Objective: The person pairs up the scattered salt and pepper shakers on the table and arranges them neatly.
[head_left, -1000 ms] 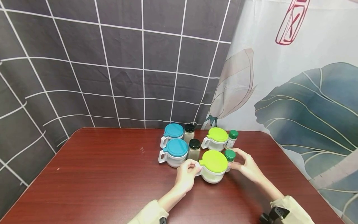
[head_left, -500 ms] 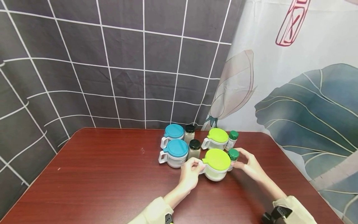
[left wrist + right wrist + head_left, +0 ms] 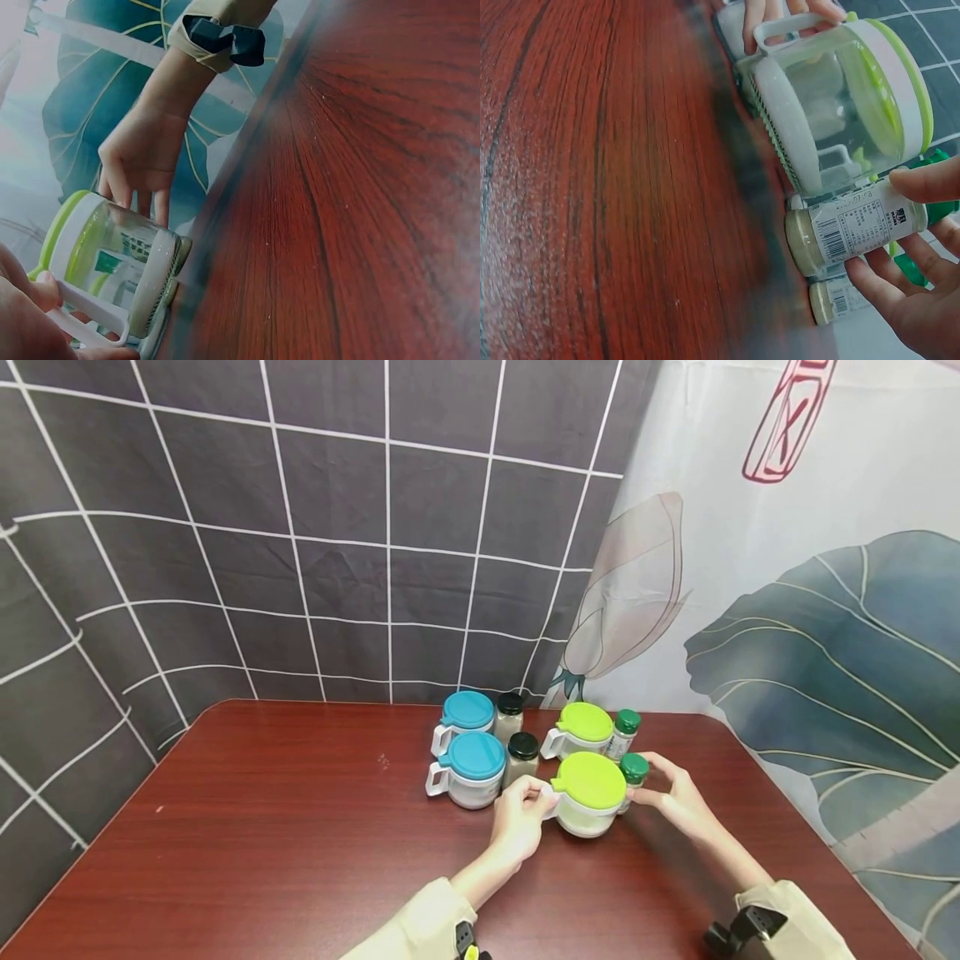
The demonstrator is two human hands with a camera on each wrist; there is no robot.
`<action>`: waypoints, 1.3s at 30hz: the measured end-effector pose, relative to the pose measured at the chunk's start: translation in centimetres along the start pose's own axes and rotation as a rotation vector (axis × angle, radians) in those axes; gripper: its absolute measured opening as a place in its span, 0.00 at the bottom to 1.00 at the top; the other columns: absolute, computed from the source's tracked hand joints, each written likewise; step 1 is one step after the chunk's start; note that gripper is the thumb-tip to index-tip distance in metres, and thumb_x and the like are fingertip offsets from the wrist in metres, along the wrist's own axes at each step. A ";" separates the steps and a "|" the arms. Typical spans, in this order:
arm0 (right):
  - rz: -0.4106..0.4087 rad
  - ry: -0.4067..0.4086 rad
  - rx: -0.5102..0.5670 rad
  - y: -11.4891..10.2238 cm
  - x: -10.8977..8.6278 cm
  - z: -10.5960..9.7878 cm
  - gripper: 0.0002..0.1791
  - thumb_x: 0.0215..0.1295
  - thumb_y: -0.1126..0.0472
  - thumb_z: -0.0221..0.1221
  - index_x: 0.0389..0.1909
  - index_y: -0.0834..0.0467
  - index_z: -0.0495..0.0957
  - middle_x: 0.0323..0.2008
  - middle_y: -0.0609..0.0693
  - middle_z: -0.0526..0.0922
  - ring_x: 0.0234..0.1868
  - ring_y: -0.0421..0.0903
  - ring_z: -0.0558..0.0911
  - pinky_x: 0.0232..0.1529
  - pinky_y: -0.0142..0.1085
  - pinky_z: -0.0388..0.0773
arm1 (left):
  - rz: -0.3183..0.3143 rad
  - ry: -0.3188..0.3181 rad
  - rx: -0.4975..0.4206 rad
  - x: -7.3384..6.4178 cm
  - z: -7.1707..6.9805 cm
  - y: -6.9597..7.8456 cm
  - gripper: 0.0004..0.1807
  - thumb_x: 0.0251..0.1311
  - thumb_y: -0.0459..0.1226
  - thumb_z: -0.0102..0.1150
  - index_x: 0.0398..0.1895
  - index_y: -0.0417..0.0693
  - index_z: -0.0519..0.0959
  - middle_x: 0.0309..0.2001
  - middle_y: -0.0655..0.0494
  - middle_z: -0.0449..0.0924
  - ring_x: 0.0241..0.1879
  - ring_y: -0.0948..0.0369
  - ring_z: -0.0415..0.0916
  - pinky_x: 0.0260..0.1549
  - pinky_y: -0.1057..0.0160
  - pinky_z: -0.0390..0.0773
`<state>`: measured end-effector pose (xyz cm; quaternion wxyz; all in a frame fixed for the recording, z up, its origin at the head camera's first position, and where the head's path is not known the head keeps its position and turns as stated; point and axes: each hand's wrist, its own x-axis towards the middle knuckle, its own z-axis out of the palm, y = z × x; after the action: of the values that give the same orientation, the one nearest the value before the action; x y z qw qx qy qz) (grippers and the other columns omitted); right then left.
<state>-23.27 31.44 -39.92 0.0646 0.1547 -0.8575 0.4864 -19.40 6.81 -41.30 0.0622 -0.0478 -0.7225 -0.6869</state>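
My left hand [image 3: 519,827] pinches the white handle [image 3: 94,315] of a glass seasoning jar [image 3: 591,783] with a lime-green lid. In the right wrist view the jar's clear body [image 3: 832,112] has a white base. Against its right side stands a small spice bottle [image 3: 862,225] with a green cap [image 3: 634,767] and a printed label with a barcode. The thumb and fingers of my right hand [image 3: 681,800] hold this bottle from opposite sides. In the head view the jar hides part of the bottle.
Behind stand another lime-lidded jar [image 3: 585,724] and green-capped bottle [image 3: 624,735]. To the left are two blue-lidded jars [image 3: 474,758] and two black-capped bottles [image 3: 522,753]. All stand on the reddish-brown table [image 3: 300,827], with a dark grid-patterned curtain [image 3: 330,568] behind it.
Both hands have slid the lime-lidded jar and the green-capped bottle slightly right and toward the back, closer to the rear pair. The other jars and bottles stay put.
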 end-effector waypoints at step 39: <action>0.061 0.047 -0.090 1.7 0.9 -1.0 0.23 0.59 0.65 0.62 0.56 0.64 0.71 0.37 0.26 0.77 0.40 0.29 0.78 0.40 0.28 0.77 | -0.005 0.134 0.052 1.6 2.6 -1.4 0.03 0.51 0.32 0.64 0.28 0.42 0.80 0.27 0.51 0.84 0.29 0.69 0.77 0.30 0.71 0.73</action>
<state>-24.76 32.94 -40.50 0.0765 0.1140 -0.8811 0.4525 -21.23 9.30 -42.55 0.1099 0.0018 -0.7345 -0.6697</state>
